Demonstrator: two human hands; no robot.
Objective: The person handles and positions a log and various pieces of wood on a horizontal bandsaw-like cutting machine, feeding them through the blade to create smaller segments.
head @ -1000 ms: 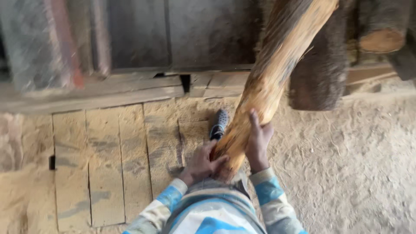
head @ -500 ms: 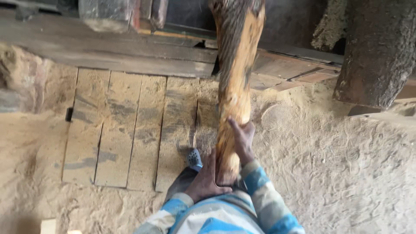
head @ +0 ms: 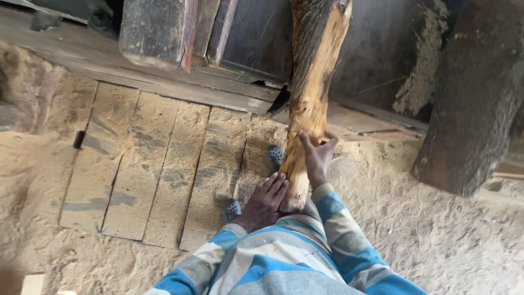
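- Position: the log (head: pixel 311 93) stands on end, leaning slightly, directly in front of the person. Its lower end is against the body, between the two hands; its upper end runs out of the top of the view, in front of a dark wall.
- Left hand (head: pixel 266 201): laid flat against the lower left side of the log, fingers together and extended. It presses rather than wraps.
- Right hand (head: pixel 315 158): placed higher, on the right side, fingers spread and curled partly around the trunk. Neither hand closes fully; the log is too thick for that.
- Handling, as a judgement: the log looks heavy and fully rigid. It should be steered by tilting and pivoting on its lower end, not lifted. The stripped surface looks dry and fibrous, so it should give fair grip but may splinter.
- Where to hold: the stripped lower section, with the hands on opposite sides at staggered heights.
- Material of the log: pale orange-yellow wood where the bark is off, with dark, rough bark remaining along the upper left side. The shape is round and slightly bent.
- Floor: grey, worn planks (head: pixel 147 164) dusted with sawdust; loose sawdust (head: pixel 415 224) lies heaped to the right and left.
- Nearby: a second, thicker trunk (head: pixel 469 109) with dark bark stands well apart on the right.
- Clothing: blue, grey and white striped sleeves (head: pixel 349 246); grey perforated shoes (head: pixel 275 154) on the planks.
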